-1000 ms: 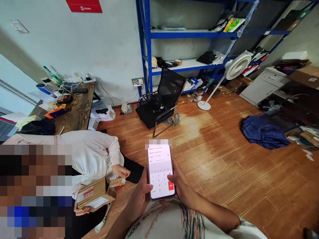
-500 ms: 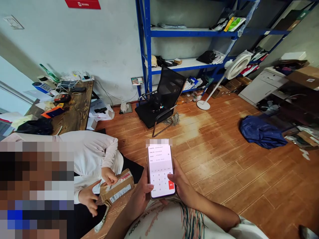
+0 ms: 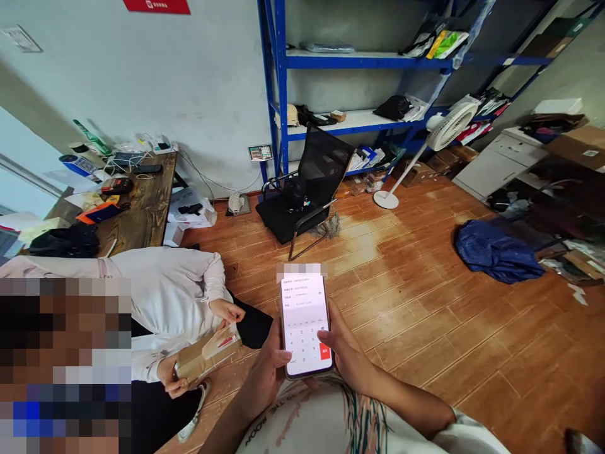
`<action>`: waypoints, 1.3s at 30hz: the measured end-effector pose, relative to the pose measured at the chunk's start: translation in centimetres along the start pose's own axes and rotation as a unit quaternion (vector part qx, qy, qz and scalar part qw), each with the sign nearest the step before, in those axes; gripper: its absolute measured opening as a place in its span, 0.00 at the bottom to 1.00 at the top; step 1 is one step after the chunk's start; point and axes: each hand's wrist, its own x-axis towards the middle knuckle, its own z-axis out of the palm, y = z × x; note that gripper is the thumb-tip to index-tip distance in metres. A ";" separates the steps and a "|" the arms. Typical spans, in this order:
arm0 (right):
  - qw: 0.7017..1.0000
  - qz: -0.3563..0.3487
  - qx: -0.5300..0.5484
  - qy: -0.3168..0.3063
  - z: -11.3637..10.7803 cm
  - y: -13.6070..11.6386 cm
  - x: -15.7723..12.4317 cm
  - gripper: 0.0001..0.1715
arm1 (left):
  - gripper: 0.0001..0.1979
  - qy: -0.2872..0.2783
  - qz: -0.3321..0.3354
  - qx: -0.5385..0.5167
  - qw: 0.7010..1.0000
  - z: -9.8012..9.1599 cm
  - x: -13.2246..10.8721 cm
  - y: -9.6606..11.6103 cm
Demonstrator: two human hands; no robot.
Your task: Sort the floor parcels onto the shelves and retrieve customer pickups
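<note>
A smartphone [image 3: 305, 325] with a lit number keypad on its screen is held upright in front of my shirt. My left hand [image 3: 270, 356] grips its left edge, the thumb resting by the lower left keys. Around the right edge closes my right hand [image 3: 344, 347], its thumb over the keys just above a red button. The fingers behind the phone are mostly hidden. To my left, a person in a white long-sleeved top holds a brown cardboard box [image 3: 208, 356] with both hands, apart from mine.
A wooden table [image 3: 149, 217] with cables and tools stands at the left. Ahead are a black mesh chair [image 3: 307, 189], blue shelving [image 3: 368, 61] and a white standing fan [image 3: 449, 126]. A dark blue bag [image 3: 496, 249] lies on the wooden floor [image 3: 401, 302] at right.
The person beside me has tilted the box and shifted it left, with one hand now at its lower left end. My hands and the phone have barely moved.
</note>
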 end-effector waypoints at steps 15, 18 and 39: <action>1.000 -0.007 -0.007 -0.002 -0.4 0.1 0.3 0.25 | 0.41 -0.015 0.007 -0.008 1.000 -0.3 0.3 -0.1; 1.000 -0.009 -0.007 0.003 -0.5 0.2 0.3 0.27 | 0.40 -0.013 -0.002 -0.004 1.000 -0.6 0.3 -0.1; 1.000 -0.007 0.000 -0.008 -0.5 0.1 0.1 0.27 | 0.39 -0.018 0.003 -0.008 1.000 -0.5 0.3 -0.3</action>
